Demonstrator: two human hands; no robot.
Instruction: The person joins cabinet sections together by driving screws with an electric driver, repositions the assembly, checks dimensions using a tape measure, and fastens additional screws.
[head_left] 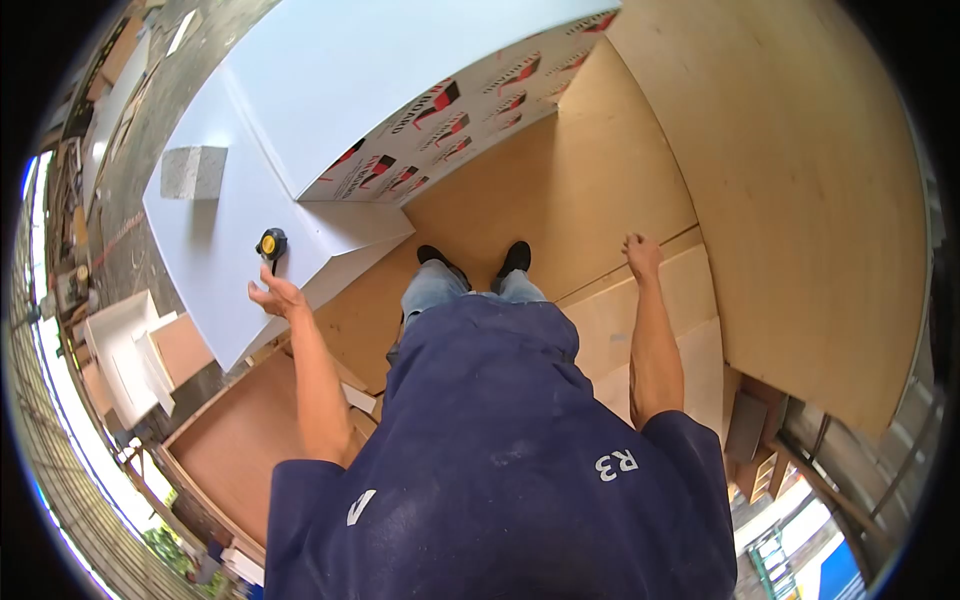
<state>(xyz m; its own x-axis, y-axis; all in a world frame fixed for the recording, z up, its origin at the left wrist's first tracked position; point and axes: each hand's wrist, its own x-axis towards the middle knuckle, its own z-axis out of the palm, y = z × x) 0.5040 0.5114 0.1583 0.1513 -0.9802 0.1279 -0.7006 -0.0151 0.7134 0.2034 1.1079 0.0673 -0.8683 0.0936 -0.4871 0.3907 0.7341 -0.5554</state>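
Observation:
A black and yellow tape measure [271, 244] lies on a white panel [225, 265] to my left. My left hand [278, 297] is just below it, fingers apart, with one fingertip at the tape measure's dark lower end; I cannot tell whether they touch. My right hand [641, 255] hangs over the plywood to my right with its fingers curled in, and nothing shows in it. A grey speckled block [194, 173] rests on the white panel, above the tape measure in view.
A tall white board [400, 135] with red and black print stands ahead. I stand on a plywood sheet [490, 185]. A large plywood panel [790, 190] rises at right. A brown-bottomed tray or frame [245, 440] and white box pieces [125, 350] lie at left.

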